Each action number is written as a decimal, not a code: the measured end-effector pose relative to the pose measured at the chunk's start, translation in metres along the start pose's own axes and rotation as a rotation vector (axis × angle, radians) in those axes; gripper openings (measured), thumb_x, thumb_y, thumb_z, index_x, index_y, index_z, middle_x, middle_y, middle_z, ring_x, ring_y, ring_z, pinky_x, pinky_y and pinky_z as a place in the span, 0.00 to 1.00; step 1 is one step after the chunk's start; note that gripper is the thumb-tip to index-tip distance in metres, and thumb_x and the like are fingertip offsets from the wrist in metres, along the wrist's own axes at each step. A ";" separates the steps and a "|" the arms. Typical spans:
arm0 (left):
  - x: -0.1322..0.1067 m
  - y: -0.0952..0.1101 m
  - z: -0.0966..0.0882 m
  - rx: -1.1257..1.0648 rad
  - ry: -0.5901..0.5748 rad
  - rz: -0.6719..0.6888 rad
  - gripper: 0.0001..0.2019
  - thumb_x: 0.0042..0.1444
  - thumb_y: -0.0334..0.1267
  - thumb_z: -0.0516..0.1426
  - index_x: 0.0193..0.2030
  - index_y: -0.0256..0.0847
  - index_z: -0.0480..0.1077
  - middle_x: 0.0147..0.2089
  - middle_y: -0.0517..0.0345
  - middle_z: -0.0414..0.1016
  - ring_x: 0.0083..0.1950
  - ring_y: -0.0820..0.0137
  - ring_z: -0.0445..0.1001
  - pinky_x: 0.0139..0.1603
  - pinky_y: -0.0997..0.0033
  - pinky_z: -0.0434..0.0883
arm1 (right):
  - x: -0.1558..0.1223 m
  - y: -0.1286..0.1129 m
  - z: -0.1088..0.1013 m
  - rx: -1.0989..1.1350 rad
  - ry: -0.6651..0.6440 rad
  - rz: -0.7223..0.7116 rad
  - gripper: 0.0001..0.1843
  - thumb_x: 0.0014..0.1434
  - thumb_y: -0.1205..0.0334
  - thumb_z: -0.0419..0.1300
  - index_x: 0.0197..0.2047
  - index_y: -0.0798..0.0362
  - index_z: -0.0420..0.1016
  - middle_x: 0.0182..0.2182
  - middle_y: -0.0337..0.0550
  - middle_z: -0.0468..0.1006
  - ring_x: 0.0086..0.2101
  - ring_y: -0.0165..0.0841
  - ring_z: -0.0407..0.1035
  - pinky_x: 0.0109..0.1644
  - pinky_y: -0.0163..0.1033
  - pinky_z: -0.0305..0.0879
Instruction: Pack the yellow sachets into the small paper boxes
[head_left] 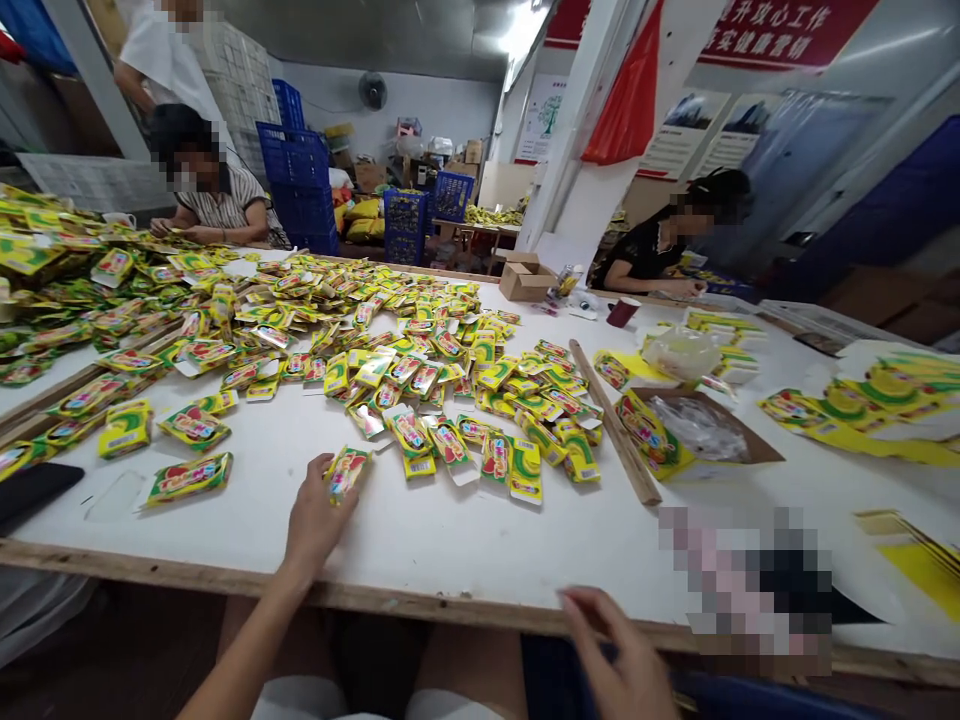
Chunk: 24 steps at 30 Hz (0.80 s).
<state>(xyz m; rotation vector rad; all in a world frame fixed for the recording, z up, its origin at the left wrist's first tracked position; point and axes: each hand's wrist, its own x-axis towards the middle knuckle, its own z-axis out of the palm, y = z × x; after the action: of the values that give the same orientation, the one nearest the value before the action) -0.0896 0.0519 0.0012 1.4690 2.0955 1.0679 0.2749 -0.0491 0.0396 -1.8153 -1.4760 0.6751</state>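
My left hand (pixel 315 520) rests on the white table (pixel 465 540) near its front edge, fingers closed on a small yellow-green packet (pixel 346 470). Just beyond it lies a wide heap of the same packets (pixel 420 380), spreading toward the far left. My right hand (pixel 622 660) hangs below the table's wooden front edge, fingers loosely curled and blurred, with nothing visible in it. A few single packets (pixel 187 478) lie apart at the left.
A wooden stick (pixel 611 425) lies across the table right of the heap. A brown cardboard box (pixel 697 425) with a plastic bag and packets sits beside it. Two other people sit at the far side. Blue crates (pixel 300 185) stand behind.
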 end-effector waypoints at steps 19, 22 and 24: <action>-0.088 0.034 0.037 -0.581 -0.218 0.411 0.19 0.61 0.33 0.53 0.58 0.48 0.58 0.53 0.53 0.69 0.52 0.69 0.71 0.53 0.66 0.71 | 0.009 -0.055 0.128 0.516 0.009 -0.368 0.12 0.64 0.63 0.53 0.51 0.50 0.65 0.48 0.47 0.71 0.48 0.33 0.70 0.51 0.39 0.69; -0.096 0.027 0.038 -0.479 -0.125 0.541 0.21 0.60 0.29 0.53 0.59 0.49 0.57 0.52 0.53 0.70 0.54 0.69 0.71 0.54 0.66 0.70 | 0.009 -0.056 0.125 0.437 -0.005 -0.427 0.14 0.64 0.65 0.52 0.53 0.48 0.64 0.50 0.46 0.71 0.50 0.34 0.68 0.54 0.41 0.66; -0.082 0.021 0.023 -0.416 -0.104 0.680 0.19 0.60 0.29 0.52 0.57 0.48 0.58 0.50 0.53 0.72 0.54 0.69 0.72 0.53 0.65 0.71 | 0.010 -0.054 0.122 0.404 -0.019 -0.440 0.16 0.65 0.64 0.52 0.56 0.48 0.63 0.52 0.47 0.70 0.51 0.34 0.67 0.54 0.42 0.66</action>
<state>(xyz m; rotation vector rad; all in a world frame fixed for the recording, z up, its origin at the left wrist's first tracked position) -0.0287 -0.0111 -0.0083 1.9914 1.1983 1.5004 0.1516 -0.0107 0.0057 -1.1359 -1.5492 0.7036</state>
